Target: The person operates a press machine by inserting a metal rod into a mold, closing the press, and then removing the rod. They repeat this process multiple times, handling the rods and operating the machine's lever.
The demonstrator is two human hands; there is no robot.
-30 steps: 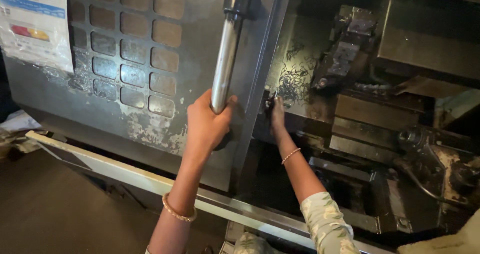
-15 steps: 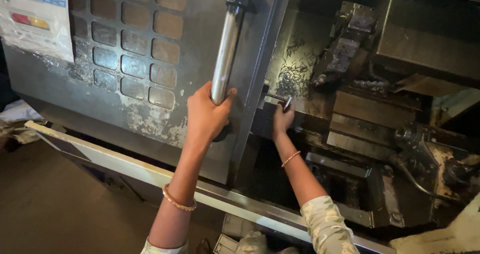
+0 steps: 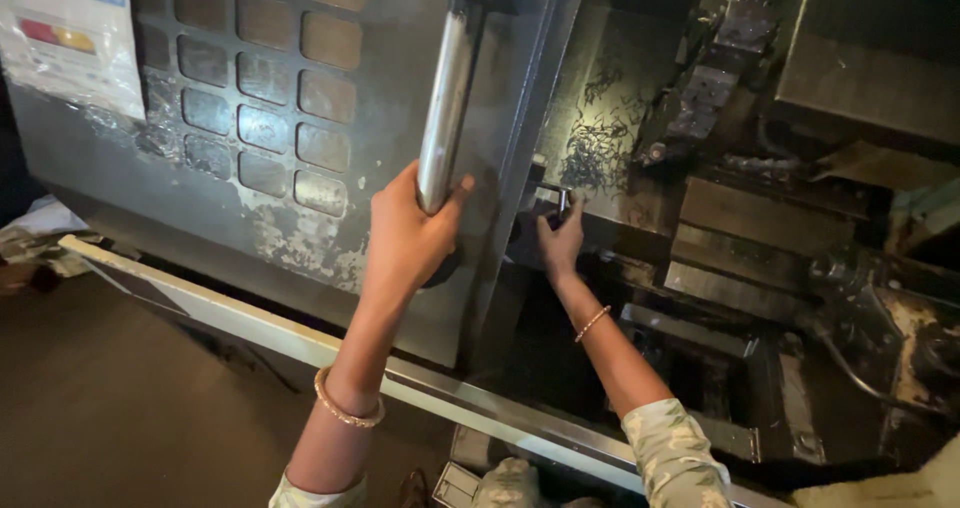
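Head cam looks down at a big grimy machine, and the sliding door [image 3: 300,118] takes up most of the left side: grey metal with a grid of small dark window panes and worn paint along the bottom. To the right is the open machine interior [image 3: 760,218], all dark and oily, with metal swarf stuck on the slanted wall. A pale rail [image 3: 250,318] runs diagonally under the door. On the door's right edge is a long shiny handle bar [image 3: 445,108], standing upright. The left hand [image 3: 405,233] is clenched round the lower end of that bar, thumb up against it, gold bangle on the wrist. The right hand [image 3: 562,243] reaches just inside the opening, its fingers pinching a small metal piece [image 3: 563,203]; can't tell what that piece is. Thin bracelet on that wrist too.
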